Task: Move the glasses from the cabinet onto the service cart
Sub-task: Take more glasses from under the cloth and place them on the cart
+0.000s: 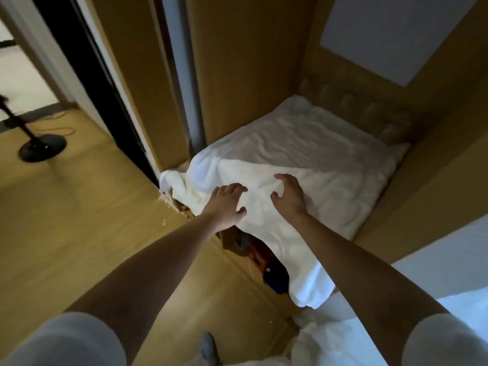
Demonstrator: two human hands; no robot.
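Note:
No glasses, cabinet shelf or service cart appear in the head view. My left hand and my right hand both reach forward with fingers spread and slightly bent, resting on a crumpled white blanket. Neither hand holds anything. The blanket covers a padded seat inside a wooden alcove and hangs over its front edge.
Under the hanging blanket, dark red and blue objects show partly. A black round stand base sits on the wooden floor at left beside a dark doorway. White bedding lies at lower right. My foot is at the bottom.

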